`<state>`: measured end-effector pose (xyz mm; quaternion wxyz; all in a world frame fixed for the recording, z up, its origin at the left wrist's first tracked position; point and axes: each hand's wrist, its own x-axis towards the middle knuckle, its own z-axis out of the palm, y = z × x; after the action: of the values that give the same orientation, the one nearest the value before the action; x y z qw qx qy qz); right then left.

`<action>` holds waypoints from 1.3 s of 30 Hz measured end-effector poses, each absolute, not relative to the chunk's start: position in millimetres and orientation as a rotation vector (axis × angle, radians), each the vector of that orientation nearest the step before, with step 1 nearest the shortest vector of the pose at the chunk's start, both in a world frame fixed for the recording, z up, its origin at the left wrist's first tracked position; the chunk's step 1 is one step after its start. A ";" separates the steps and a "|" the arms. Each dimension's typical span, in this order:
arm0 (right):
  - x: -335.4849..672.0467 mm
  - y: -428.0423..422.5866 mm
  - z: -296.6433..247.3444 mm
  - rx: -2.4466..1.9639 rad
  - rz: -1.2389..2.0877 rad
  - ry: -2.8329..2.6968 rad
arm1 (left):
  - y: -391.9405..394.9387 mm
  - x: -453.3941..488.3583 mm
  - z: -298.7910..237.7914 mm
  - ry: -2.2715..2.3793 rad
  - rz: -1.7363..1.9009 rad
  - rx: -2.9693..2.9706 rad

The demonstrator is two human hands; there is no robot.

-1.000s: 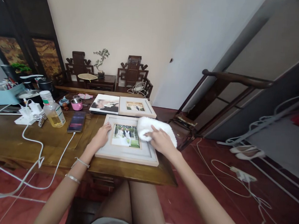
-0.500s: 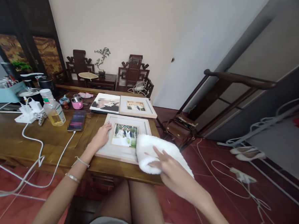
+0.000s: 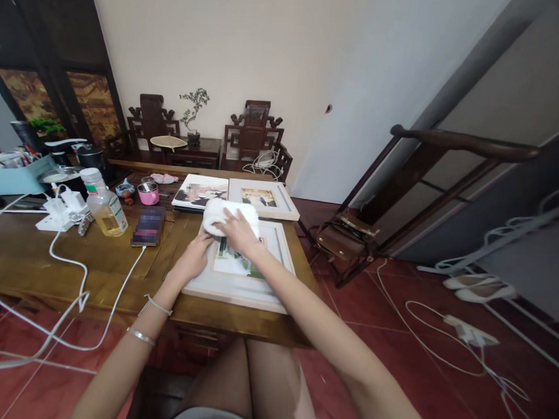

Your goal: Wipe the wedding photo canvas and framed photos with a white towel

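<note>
A light wooden picture frame with a photo of two people lies flat on the table near its front edge. My left hand grips the frame's left side, fingers at its border. Pressed under my right hand is a folded, fluffy white cloth, which covers the frame's upper left part and the top of the photo. My right fingers are bent over the cloth, and my forearm crosses above the frame's lower right part.
Behind lie a second picture frame and a photo album. To the left are a phone on a cable, a bottle, a pink cup and a power strip. A wooden chair stands right.
My right hand has carried the white cloth from the frame's lower right corner to its upper left. My left hand stays on the frame's left side. The view has shifted slightly.
</note>
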<state>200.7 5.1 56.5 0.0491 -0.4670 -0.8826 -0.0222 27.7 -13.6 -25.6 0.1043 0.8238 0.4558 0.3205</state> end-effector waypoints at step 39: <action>276.3 -10.4 48.3 -1.825 -0.090 -2.467 | -16.9 29.1 -31.9 1.468 0.813 2.369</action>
<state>276.3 -10.4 48.3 0.0359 -0.5941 -0.8030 -0.0293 29.1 -16.9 -31.9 0.1190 0.8102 0.5022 0.2779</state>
